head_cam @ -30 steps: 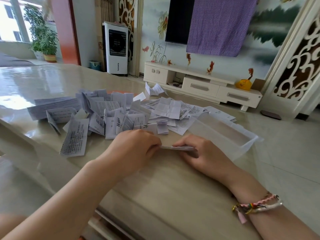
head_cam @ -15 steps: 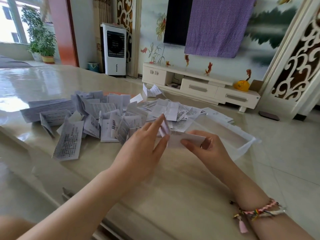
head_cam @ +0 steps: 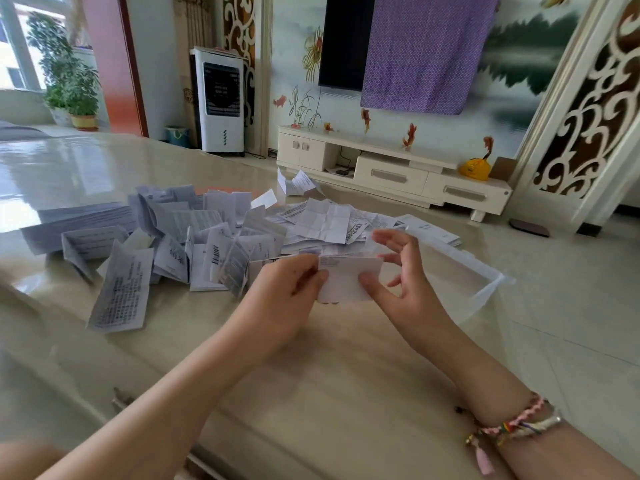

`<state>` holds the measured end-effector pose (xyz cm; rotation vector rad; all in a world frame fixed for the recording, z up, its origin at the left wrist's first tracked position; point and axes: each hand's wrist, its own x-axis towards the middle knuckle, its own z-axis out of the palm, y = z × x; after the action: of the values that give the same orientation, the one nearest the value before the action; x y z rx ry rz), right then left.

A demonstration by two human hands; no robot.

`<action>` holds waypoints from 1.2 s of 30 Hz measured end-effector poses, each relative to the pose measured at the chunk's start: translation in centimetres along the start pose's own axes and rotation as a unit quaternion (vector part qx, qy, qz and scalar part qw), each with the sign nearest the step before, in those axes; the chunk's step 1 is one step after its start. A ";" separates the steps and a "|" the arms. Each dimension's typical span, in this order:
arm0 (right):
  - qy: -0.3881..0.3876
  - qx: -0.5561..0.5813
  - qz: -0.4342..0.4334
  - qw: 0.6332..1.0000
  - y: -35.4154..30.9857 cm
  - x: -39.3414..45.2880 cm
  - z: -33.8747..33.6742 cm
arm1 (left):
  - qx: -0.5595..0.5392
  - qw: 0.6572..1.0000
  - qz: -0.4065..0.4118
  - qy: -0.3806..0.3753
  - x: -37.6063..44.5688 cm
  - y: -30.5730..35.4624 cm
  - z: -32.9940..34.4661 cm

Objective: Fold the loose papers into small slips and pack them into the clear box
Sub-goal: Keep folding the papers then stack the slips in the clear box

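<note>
Glossy beige table (head_cam: 311,375): left hand (head_cam: 280,296) and right hand (head_cam: 405,285) pinch a white folded paper slip (head_cam: 346,278); the clear plastic box (head_cam: 485,282) at three o'clock is partly hidden.

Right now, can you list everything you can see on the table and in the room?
white folded paper slip: one, white, held between both hands
loose printed papers: many, white, piled on table
clear plastic box: one, see-through, right of hands
glossy beige table: one, under everything
white air cooler: one, by far wall
cream TV cabinet: one, under dark screen
purple cloth: one, hanging over screen
potted green plant: one, by window
left hand: pinching slip
right hand: pinching slip, braided bracelets at wrist
</note>
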<state>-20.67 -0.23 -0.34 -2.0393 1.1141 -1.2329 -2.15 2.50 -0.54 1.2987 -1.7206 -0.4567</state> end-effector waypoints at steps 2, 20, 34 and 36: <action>-0.003 -0.008 -0.014 1.000 -0.4 0.5 -0.4 | -0.023 0.999 -0.023 -0.005 0.2 -0.8 -0.3; 0.103 -0.046 0.251 0.961 2.1 14.3 -5.4 | -0.115 0.979 -0.156 -0.070 7.3 -2.2 2.0; -0.041 -0.444 0.214 0.869 4.5 15.8 -2.0 | -0.080 0.984 -0.160 -0.018 6.0 -2.8 1.0; -0.038 -0.447 0.120 0.886 4.1 15.9 -1.0 | -0.087 0.983 -0.161 -0.003 5.8 -2.7 0.7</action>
<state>-19.11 -15.82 4.56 -2.4051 2.0852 -0.5147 -1.42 -3.91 -0.31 1.4503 -1.4429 -0.7806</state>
